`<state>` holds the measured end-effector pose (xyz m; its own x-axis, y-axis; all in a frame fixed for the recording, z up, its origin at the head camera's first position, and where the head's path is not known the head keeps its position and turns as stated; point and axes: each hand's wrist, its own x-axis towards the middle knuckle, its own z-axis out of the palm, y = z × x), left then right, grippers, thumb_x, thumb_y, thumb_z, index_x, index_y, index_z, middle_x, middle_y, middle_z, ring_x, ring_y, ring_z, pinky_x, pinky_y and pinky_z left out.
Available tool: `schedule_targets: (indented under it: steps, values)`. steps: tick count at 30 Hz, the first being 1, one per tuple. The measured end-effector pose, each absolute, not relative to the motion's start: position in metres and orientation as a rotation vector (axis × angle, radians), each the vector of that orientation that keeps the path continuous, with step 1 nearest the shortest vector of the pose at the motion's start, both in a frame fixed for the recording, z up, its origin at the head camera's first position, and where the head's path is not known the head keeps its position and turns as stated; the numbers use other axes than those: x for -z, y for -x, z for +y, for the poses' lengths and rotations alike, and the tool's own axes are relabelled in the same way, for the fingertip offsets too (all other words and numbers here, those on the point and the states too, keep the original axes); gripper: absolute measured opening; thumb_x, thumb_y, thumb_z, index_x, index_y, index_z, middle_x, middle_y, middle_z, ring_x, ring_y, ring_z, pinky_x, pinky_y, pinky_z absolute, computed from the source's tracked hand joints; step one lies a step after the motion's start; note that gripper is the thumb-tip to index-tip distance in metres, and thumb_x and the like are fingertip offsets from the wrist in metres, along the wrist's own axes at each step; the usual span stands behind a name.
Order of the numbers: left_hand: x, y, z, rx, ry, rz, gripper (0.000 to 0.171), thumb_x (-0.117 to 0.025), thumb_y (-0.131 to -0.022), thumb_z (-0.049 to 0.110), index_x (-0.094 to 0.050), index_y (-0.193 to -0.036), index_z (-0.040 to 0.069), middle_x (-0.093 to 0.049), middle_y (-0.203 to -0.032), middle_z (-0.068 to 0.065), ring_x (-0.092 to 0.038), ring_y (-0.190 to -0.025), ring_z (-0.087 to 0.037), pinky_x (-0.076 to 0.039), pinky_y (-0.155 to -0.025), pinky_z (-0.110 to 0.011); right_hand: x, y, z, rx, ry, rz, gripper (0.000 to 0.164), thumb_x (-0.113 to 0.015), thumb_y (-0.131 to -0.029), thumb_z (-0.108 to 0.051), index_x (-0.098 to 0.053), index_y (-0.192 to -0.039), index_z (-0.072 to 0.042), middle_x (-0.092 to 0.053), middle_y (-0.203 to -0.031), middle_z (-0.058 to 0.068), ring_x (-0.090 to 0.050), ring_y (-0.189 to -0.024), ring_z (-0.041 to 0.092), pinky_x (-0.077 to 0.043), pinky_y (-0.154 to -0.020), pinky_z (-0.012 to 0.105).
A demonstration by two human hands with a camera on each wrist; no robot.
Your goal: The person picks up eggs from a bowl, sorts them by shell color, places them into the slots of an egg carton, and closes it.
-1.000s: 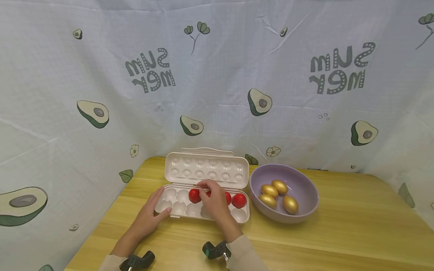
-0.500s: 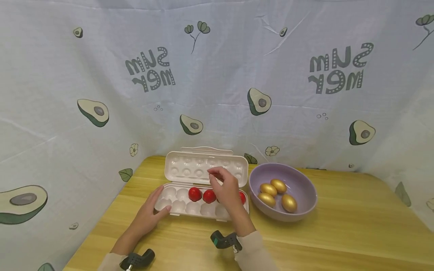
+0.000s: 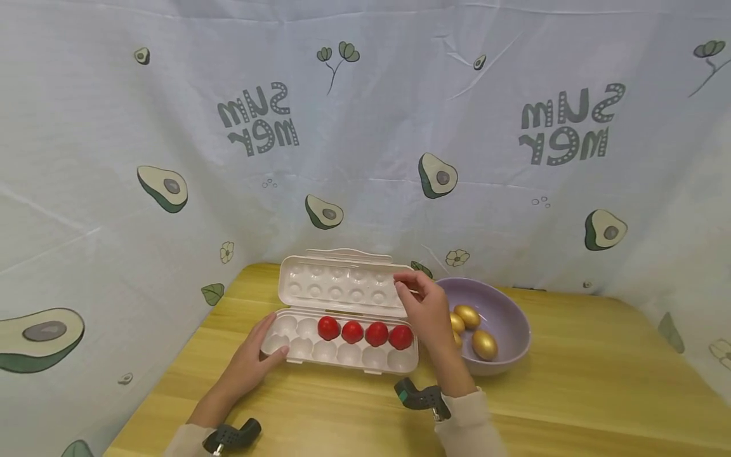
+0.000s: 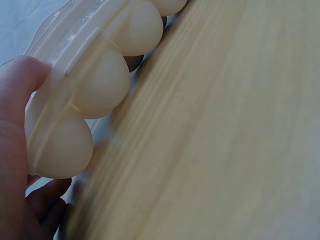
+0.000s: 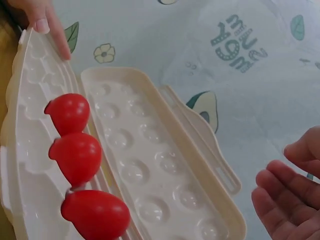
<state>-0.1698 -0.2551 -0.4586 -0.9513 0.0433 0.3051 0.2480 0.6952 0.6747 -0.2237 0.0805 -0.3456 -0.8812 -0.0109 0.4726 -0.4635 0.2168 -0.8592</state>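
A cream plastic egg box lies with its lid tipped back. My left hand grips its left end; in the left wrist view the thumb lies over the rim and fingertips show below the cups. Several red, egg-shaped pieces with small knobs, one of them this red piece, fill the right part of the back row. The front-row cups hold nothing. My right hand hovers between the box's right end and the purple bowl, fingers loosely curled with nothing in them.
Several golden eggs lie in the bowl, partly hidden by the right arm. The wooden table extends to the right of it. Behind hangs a white curtain with avocado prints.
My right hand has withdrawn from the red pieces, moving right towards the bowl, which uncovers the whole red row. The left hand stays on the egg box.
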Motion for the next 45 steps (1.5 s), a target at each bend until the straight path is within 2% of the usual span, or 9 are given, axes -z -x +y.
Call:
schedule_targets:
  steps: [6, 13, 24, 36, 39, 45]
  values:
    - [0.458, 0.171, -0.255, 1.115, 0.242, -2.634, 0.081, -0.065, -0.089, 0.040, -0.027, -0.152, 0.006, -0.030, -0.153, -0.019, -0.030, -0.138, -0.043, -0.024, -0.108, -0.063, 0.340, 0.224, 0.104, -1.645, -0.407, -2.209, 0.021, -0.062, -0.095, -0.018, -0.067, -0.111, -0.006, -0.068, -0.108, 0.008, -0.063, -0.099, 0.014, -0.049, -0.085, 0.015]
    - [0.459, 0.172, -0.255, 1.120, 0.246, -2.633, 0.081, -0.065, -0.089, 0.040, -0.027, -0.152, 0.006, -0.030, -0.153, -0.020, -0.030, -0.138, -0.043, -0.024, -0.109, -0.063, 0.337, 0.224, 0.129, -1.506, -0.347, -2.283, 0.022, -0.061, -0.096, -0.019, -0.067, -0.112, -0.006, -0.068, -0.109, 0.007, -0.063, -0.103, 0.018, -0.047, -0.083, 0.009]
    - [0.461, 0.169, -0.258, 1.108, 0.239, -2.641, 0.080, -0.064, -0.090, 0.040, -0.027, -0.152, 0.007, -0.030, -0.153, -0.019, -0.030, -0.138, -0.043, -0.024, -0.108, -0.064, 0.347, 0.227, 0.143, -1.457, -0.380, -2.308, 0.024, -0.061, -0.096, -0.021, -0.065, -0.114, -0.006, -0.067, -0.110, 0.005, -0.063, -0.102, 0.016, -0.047, -0.083, 0.009]
    - [0.458, 0.171, -0.255, 1.121, 0.257, -2.634, 0.080, -0.066, -0.089, 0.038, -0.027, -0.152, 0.007, -0.031, -0.153, -0.019, -0.031, -0.138, -0.042, -0.025, -0.108, -0.063, 0.352, 0.227, 0.162, -1.373, -0.367, -2.399, 0.030, -0.063, -0.094, -0.026, -0.065, -0.114, -0.004, -0.067, -0.110, 0.008, -0.063, -0.102, 0.020, -0.047, -0.081, 0.007]
    - [0.458, 0.171, -0.255, 1.114, 0.248, -2.638, 0.080, -0.066, -0.089, 0.038, -0.027, -0.152, 0.007, -0.032, -0.152, -0.019, -0.031, -0.137, -0.042, -0.025, -0.108, -0.062, 0.355, 0.226, 0.163, -1.349, -0.371, -2.456, 0.028, -0.065, -0.093, -0.024, -0.065, -0.114, -0.005, -0.067, -0.109, 0.008, -0.063, -0.102, 0.021, -0.049, -0.082, 0.012]
    - [0.458, 0.171, -0.255, 1.107, 0.236, -2.650, 0.080, -0.065, -0.089, 0.039, -0.027, -0.152, 0.007, -0.031, -0.153, -0.019, -0.031, -0.138, -0.043, -0.025, -0.108, -0.063, 0.368, 0.227, 0.169, -1.293, -0.382, -2.549, 0.029, -0.068, -0.091, -0.015, -0.065, -0.116, -0.002, -0.068, -0.107, 0.010, -0.064, -0.099, 0.024, -0.054, -0.087, 0.035]
